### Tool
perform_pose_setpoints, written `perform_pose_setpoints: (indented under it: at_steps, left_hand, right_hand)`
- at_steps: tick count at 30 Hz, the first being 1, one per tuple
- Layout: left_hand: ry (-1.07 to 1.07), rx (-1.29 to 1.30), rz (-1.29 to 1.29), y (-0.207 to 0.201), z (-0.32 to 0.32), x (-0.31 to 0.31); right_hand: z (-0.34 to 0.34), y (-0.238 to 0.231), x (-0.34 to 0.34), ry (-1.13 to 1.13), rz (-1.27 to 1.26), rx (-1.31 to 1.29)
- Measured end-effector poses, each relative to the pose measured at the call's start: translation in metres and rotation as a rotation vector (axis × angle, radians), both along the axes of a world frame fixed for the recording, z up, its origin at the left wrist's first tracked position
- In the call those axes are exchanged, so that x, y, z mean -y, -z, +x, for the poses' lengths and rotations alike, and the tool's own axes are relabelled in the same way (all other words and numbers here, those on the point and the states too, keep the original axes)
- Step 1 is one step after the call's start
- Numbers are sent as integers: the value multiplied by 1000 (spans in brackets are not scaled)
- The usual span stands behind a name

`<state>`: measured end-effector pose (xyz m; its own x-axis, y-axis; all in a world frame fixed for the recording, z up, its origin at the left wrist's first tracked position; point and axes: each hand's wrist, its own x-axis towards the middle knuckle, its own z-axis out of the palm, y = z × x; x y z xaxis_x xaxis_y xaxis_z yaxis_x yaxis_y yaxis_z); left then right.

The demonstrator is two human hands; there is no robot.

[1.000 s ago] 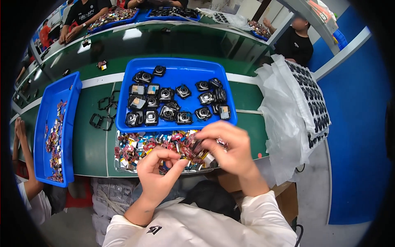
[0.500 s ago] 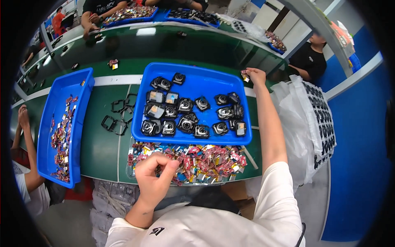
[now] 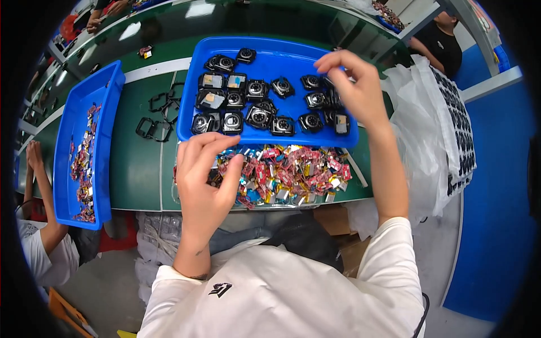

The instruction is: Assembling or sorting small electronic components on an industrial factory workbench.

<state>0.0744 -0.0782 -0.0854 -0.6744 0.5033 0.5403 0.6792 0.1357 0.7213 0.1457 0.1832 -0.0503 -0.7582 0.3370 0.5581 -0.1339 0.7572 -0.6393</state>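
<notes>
My left hand [image 3: 205, 177] hovers at the near edge of a blue tray [image 3: 293, 139], its thumb and fingers spread and nothing visible between them. Beneath and beside it lies a heap of small red, silver and yellow electronic parts [image 3: 287, 174]. Over the tray's right side is my right hand [image 3: 358, 87], fingers bent but apart, with no object seen in it. It partly hides some of the black watch cases [image 3: 259, 115] there. Several of these cases show round sensor backs; others show flat grey and tan pieces.
A second blue tray [image 3: 103, 169] with similar small parts stands at left, near a co-worker's hands [image 3: 35, 155]. Loose black frames [image 3: 153, 129] lie between the trays. A white stick [image 3: 356, 167] borders the heap. Stacked pallets of black parts [image 3: 453, 127] and plastic sheeting [image 3: 414, 124] stand right.
My right hand has come back from the green belt to above the tray; the small red part it held no longer shows. My left hand has opened from a closed posture. The view has shifted.
</notes>
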Motion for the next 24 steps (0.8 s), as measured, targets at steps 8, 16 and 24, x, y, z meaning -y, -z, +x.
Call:
perform_pose_setpoints:
  at_steps: [8, 16, 24]
  left_hand:
    - [43, -299, -255, 9, 4, 11]
    - [58, -335, -279, 13, 6, 8]
    - [-73, -169, -29, 8, 17, 10]
  right_hand:
    - [48, 22, 117, -7, 244, -1]
    - [46, 51, 131, 76, 235, 49]
    - [52, 44, 127, 43, -314, -142]
